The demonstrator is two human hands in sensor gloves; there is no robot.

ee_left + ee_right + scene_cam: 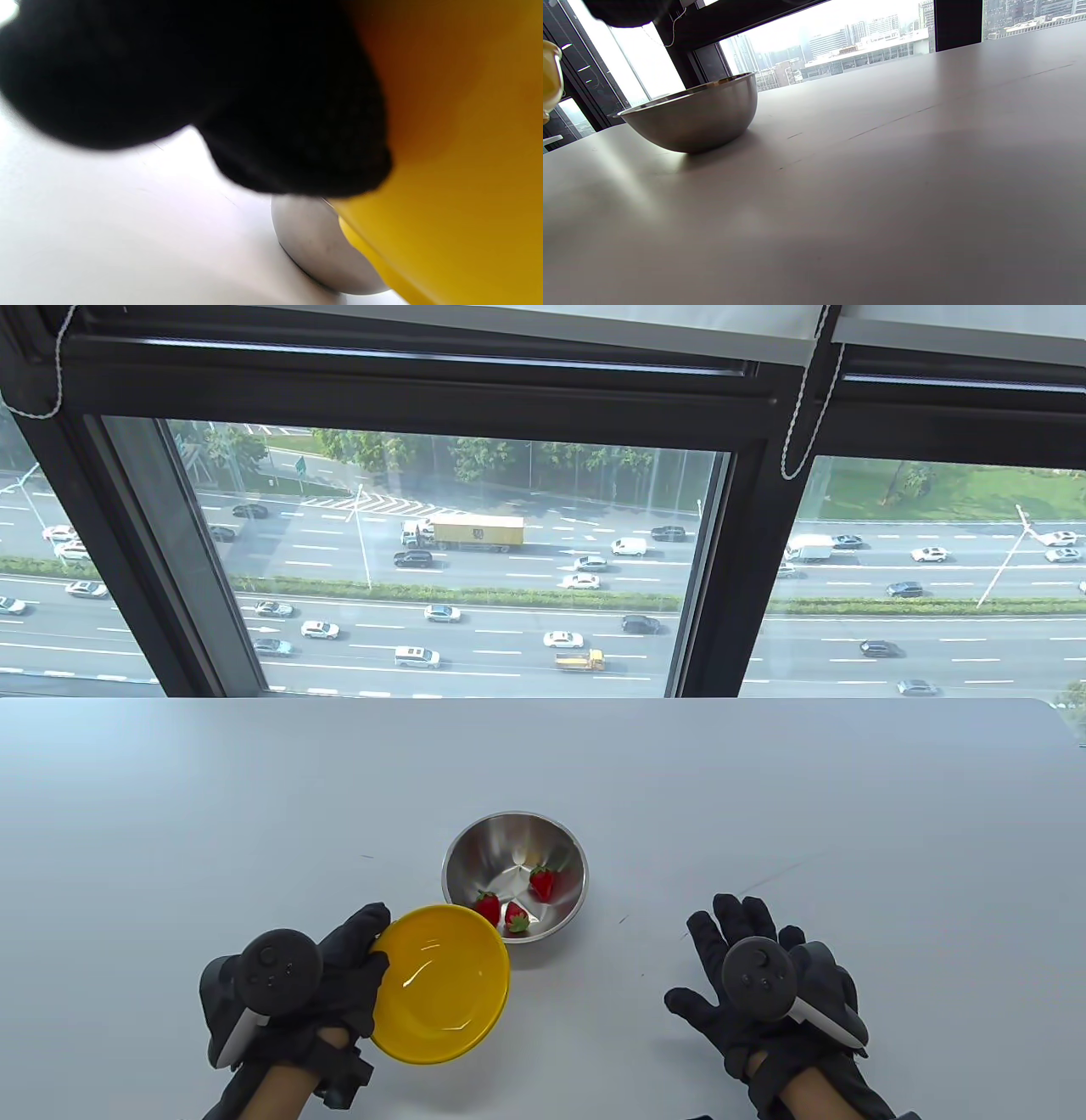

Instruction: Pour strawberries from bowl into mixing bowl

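Gripping the yellow bowl (441, 984) by its left rim, my left hand (293, 984) holds it tipped toward the mixing bowl (514, 875), close to the table's near edge and left of centre; the fingers wrap the rim and the underside. From the left wrist view the glove presses against the yellow wall, with the steel bowl's side just below. My right hand (768, 984) lies flat near the same near edge, right of centre, fingers spread and holding nothing. Farther in, the mixing bowl sits on the table (170, 814) about midway across, its near rim overlapped by the yellow bowl's lip. Three strawberries (543, 884) rest inside it on the steel bottom.
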